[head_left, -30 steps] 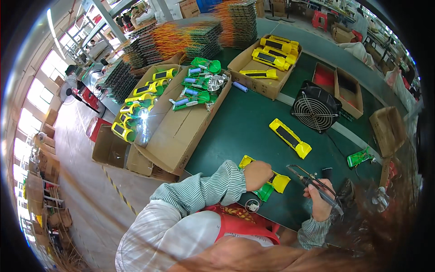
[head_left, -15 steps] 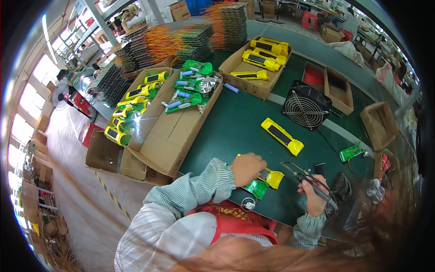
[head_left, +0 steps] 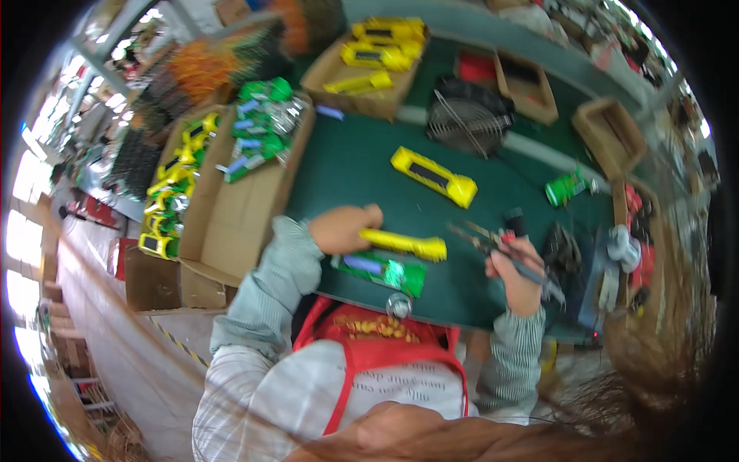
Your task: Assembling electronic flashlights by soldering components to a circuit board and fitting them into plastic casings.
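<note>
Hands are both busy: the left hand (head_left: pixel 339 229) grips one yellow case (head_left: pixel 404 244) low over the green surface (head_left: pixel 350 165), and the right hand (head_left: pixel 517 271) grips one soldering iron (head_left: pixel 508 248). One more yellow case (head_left: pixel 433 177) lies farther back, and one green part (head_left: pixel 381 269) lies just under the held one.

Glossy yellow plastic casing (head_left: pixel 404 244), matt green tabletop (head_left: pixel 362 173)

Fan (head_left: pixel 469 115) behind casing (head_left: pixel 433 177)

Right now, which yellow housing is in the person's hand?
The yellow housing gripped by the left hand; another yellow housing lies untouched farther back on the green mat.
</note>
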### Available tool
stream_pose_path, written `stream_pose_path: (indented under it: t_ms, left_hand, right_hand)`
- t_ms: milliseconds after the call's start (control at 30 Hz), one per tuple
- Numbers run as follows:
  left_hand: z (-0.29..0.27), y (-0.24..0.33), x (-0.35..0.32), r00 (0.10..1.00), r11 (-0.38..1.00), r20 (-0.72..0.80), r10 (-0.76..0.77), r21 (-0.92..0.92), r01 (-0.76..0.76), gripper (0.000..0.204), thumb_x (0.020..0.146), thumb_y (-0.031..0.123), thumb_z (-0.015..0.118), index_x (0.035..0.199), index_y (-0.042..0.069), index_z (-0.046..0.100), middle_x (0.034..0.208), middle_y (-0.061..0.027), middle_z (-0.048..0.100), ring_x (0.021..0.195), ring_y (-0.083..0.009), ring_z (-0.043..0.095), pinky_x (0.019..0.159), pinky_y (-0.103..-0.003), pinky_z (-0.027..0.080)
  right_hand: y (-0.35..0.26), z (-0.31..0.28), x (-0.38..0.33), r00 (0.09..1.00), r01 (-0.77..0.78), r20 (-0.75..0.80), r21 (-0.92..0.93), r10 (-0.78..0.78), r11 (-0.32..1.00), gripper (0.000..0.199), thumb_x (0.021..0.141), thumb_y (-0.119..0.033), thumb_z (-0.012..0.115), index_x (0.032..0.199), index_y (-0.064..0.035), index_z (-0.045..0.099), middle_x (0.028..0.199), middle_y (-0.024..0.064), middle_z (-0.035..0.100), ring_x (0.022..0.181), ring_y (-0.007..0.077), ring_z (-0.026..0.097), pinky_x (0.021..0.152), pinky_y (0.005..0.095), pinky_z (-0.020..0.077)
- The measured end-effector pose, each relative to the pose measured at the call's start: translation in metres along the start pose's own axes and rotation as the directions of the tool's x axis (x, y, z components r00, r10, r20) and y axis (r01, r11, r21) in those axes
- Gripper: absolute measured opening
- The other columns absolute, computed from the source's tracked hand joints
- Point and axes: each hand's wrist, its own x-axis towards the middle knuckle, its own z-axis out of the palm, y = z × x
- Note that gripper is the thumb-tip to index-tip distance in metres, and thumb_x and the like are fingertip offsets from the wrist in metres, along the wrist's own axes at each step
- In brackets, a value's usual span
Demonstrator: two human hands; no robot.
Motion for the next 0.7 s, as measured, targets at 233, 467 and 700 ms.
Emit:
stream_pose_path:
  t_ms: [233,467,700]
  left_hand:
    - [-0.019,0.021,-0.033,0.998,0.976,-0.055,0.043,-0.209,-0.054,0.057,0.082,0.021,0.074,0.130,0.007,0.047,0.099,-0.0157,0.062,0.091,-0.0308,0.062,0.081,-0.037,0.049]
    - [0.012,0.040,-0.065,0.975,0.968,-0.151,0.163,0.213,-0.129,0.056,0.079,0.019,0.074,0.130,0.006,0.053,0.117,-0.0161,0.058,0.110,-0.0337,0.054,0.095,-0.041,0.046]
    - [0.039,0.029,-0.065,0.979,0.935,-0.144,0.142,0.345,-0.085,0.064,0.077,0.020,0.075,0.134,0.007,0.049,0.123,-0.0156,0.056,0.113,-0.0330,0.054,0.097,-0.042,0.044]
  right_hand:
    - [-0.011,-0.001,-0.001,0.994,-0.046,0.099,-0.038,0.050,0.998,0.021,0.083,-0.003,0.072,0.099,0.0030,0.060,0.083,0.0118,0.069,0.071,0.0153,0.067,0.064,0.0263,0.0556]
    - [-0.006,-0.004,-0.016,0.992,-0.006,0.126,-0.052,0.012,0.999,0.022,0.083,-0.004,0.071,0.100,0.0043,0.060,0.086,0.0129,0.069,0.075,0.0159,0.068,0.066,0.0276,0.0572]
    - [-0.008,-0.004,-0.020,0.992,-0.043,0.115,-0.069,0.051,0.997,0.022,0.083,-0.005,0.072,0.100,0.0037,0.061,0.087,0.0125,0.069,0.075,0.0160,0.068,0.065,0.0274,0.0571]
